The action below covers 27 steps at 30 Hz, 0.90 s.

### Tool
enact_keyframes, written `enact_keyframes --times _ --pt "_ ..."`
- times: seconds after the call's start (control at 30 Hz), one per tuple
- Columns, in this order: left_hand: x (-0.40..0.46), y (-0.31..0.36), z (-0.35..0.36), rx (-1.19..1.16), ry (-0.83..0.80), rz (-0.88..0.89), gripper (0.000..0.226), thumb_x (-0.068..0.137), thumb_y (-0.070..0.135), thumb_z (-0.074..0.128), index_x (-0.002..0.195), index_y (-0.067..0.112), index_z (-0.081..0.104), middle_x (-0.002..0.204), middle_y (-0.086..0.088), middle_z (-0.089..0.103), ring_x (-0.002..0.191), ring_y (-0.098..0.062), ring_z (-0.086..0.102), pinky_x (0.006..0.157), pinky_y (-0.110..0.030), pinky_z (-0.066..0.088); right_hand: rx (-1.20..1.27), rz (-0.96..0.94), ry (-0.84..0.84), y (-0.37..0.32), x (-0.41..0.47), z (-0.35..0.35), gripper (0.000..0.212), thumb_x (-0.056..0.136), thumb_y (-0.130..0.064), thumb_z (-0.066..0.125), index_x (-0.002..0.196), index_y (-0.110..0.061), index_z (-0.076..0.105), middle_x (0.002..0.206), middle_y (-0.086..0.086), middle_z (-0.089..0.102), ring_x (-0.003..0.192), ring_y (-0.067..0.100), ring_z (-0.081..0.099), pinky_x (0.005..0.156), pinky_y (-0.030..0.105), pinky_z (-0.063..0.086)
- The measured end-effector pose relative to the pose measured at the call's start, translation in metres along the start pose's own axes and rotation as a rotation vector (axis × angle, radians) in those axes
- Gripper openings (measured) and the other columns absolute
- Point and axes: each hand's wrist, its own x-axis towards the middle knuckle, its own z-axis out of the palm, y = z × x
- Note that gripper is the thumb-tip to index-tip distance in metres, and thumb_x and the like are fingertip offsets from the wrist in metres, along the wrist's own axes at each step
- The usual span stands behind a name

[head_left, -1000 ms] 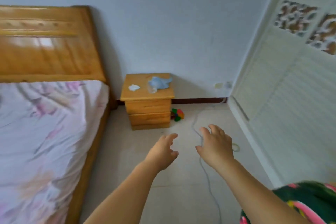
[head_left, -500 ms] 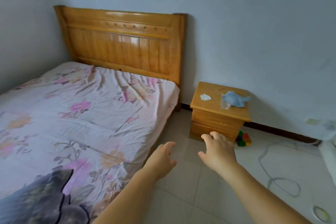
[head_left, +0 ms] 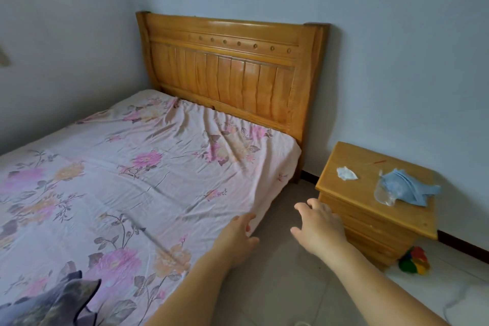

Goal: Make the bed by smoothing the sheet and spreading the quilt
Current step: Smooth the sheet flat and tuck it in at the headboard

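A pale pink floral sheet (head_left: 148, 174) covers the mattress, wrinkled near the wooden headboard (head_left: 232, 71) and along its right side. A dark grey quilt corner (head_left: 53, 302) shows at the bottom left on the bed. My left hand (head_left: 238, 237) hovers at the sheet's right edge, fingers relaxed and holding nothing. My right hand (head_left: 317, 227) is stretched out over the floor between the bed and the nightstand, fingers spread and empty.
A wooden nightstand (head_left: 352, 219) stands right of the bed, with a blue cloth (head_left: 407, 188), a clear plastic piece and a white scrap (head_left: 346, 173) on top. A colourful toy (head_left: 414, 263) lies on the tiled floor beside it. Walls close the far and left sides.
The view has swung left from the nightstand and wardrobe to the bed. Both hands stayed stretched out in front, and the left hand now reaches the sheet's edge.
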Motion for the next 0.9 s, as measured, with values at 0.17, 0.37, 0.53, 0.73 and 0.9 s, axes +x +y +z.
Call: enact_keyframes --times 0.17,0.37,0.53,0.73,0.9 --pt "0.082 0.042 -0.012 -0.013 0.036 -0.068 0.052 0.091 0.030 0.056 0.139 0.032 0.036 0.126 0.003 0.048 0.109 -0.015 0.053 0.100 -0.032 0.047 -0.042 -0.049 -0.050 0.041 0.085 -0.038 0.056 0.095 -0.041 0.049 0.145 -0.025 0.030 0.152 0.004 0.027 0.139 0.023 0.027 0.108 0.038 0.034" --pt "0.154 0.067 -0.026 -0.064 0.076 -0.109 0.052 0.092 0.026 0.057 0.139 0.030 0.036 0.123 0.003 0.049 0.107 -0.015 0.054 0.095 -0.027 0.047 -0.094 -0.105 -0.053 0.061 0.174 -0.071 0.053 0.095 -0.039 0.048 0.144 -0.024 0.033 0.147 0.005 0.033 0.135 0.024 0.034 0.104 0.037 0.039" --pt "0.202 0.041 -0.043 -0.121 0.119 -0.233 0.051 0.093 0.027 0.057 0.139 0.028 0.037 0.123 0.000 0.051 0.105 -0.017 0.056 0.090 -0.027 0.049 -0.138 -0.197 -0.131 0.039 0.242 -0.067 0.052 0.096 -0.039 0.048 0.143 -0.023 0.034 0.145 0.004 0.034 0.132 0.024 0.035 0.104 0.037 0.038" --pt "0.278 -0.021 -0.092 -0.101 0.072 -0.326 0.052 0.092 0.026 0.056 0.141 0.024 0.037 0.127 -0.005 0.052 0.111 -0.021 0.055 0.087 -0.027 0.046 -0.165 -0.294 -0.233 -0.013 0.345 -0.048 0.045 0.094 -0.039 0.049 0.136 -0.024 0.042 0.139 0.002 0.040 0.127 0.021 0.039 0.101 0.035 0.040" --pt "0.367 -0.091 -0.148 -0.109 0.064 -0.441 0.050 0.094 0.025 0.054 0.141 0.021 0.037 0.133 -0.008 0.049 0.118 -0.021 0.052 0.094 -0.027 0.042 -0.220 -0.347 -0.380 -0.068 0.454 -0.024 0.045 0.095 -0.037 0.047 0.138 -0.025 0.040 0.140 0.001 0.040 0.127 0.021 0.039 0.104 0.034 0.037"
